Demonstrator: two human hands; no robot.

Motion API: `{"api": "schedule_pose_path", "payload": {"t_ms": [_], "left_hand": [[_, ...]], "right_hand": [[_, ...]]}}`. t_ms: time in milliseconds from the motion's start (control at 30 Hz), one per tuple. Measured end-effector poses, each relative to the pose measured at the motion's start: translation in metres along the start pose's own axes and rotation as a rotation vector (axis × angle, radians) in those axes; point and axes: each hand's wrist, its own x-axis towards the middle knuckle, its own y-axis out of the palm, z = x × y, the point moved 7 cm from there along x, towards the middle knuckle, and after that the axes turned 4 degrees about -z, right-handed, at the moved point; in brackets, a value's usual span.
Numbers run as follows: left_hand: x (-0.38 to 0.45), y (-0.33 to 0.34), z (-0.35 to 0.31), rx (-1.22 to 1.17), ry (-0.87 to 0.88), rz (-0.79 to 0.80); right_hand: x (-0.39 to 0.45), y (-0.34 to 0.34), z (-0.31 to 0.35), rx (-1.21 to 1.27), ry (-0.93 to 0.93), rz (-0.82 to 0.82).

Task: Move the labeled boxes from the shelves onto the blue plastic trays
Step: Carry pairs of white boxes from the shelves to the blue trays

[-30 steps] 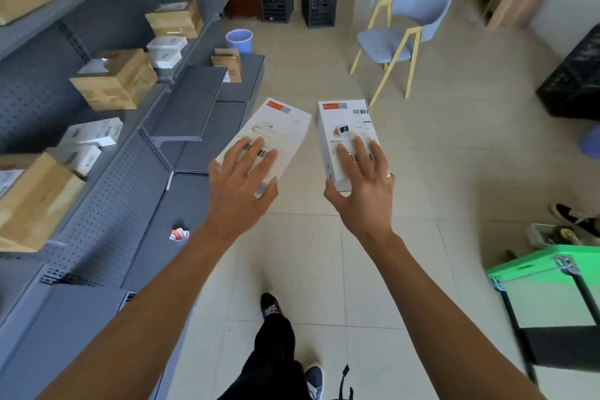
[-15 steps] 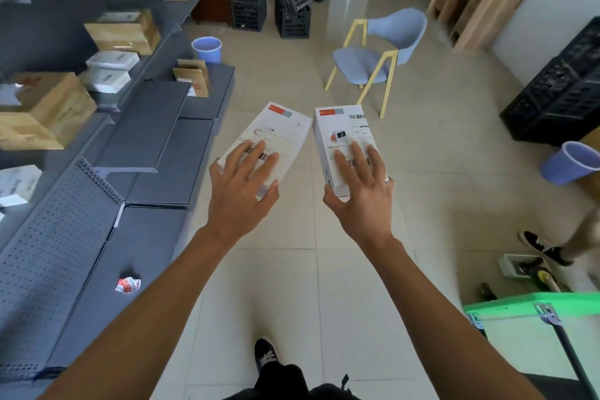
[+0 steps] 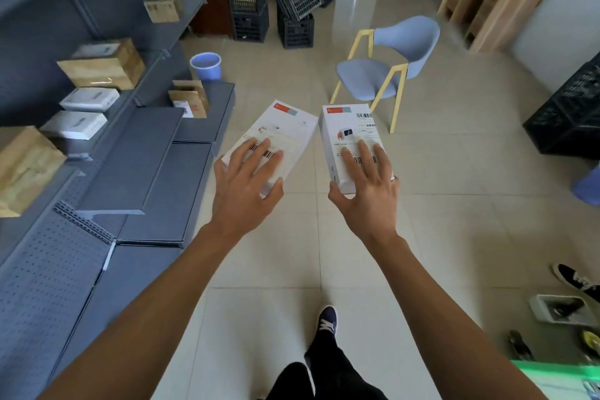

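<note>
Both hands loaded. Left hand [image 3: 242,185] grips a flat white labeled box [image 3: 276,136], fingers spread over the top face, thumb wrapped round the near left edge. Right hand [image 3: 367,185] grips a second white box [image 3: 350,136] the same way — fingers across the barcode face, thumb on the near left edge. The boxes sit side by side, just apart, out over the tiled floor [image 3: 454,204] and clear of the grey shelving [image 3: 146,172] on the left.

No blue tray in view from here, so I can't tell how far the carry runs. More cartons on the shelves [image 3: 104,65], untouched.

Handling, my read: retail cardboard, stiff, probably light given a one-hand hold near the end of each. The faces look glossy, likely slippery — a clamp across the short width, thumb under and fingers on top, is the right hold. The far ends overhang, so a hold nearer mid-length would cut any droop. Corners will dent if dropped; I'd set them down flat.
</note>
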Motion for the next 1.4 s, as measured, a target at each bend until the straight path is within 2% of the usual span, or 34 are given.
{"api": "schedule_pose_path", "payload": {"t_ms": [267,500,833,1267,1400], "left_hand": [[0.095,0.078,0.024,0.062,-0.064,0.012],[0.139,0.125,0.063,0.098,-0.15,0.049],[0.197,0.197,0.186,0.143,-0.242,0.004],[0.334,0.273,0.318,0.158,-0.201,-0.063],[0.374,0.308,0.356,0.208,-0.247,-0.055]], "right_hand": [[0.119,0.059,-0.057,0.075,-0.038,0.023],[0.205,0.118,-0.062,0.127,-0.105,0.08],[0.327,0.235,-0.032,0.164,-0.155,0.172],[0.501,0.344,-0.012,0.211,-0.156,0.166],[0.562,0.388,-0.01,0.268,-0.182,0.167]]}}
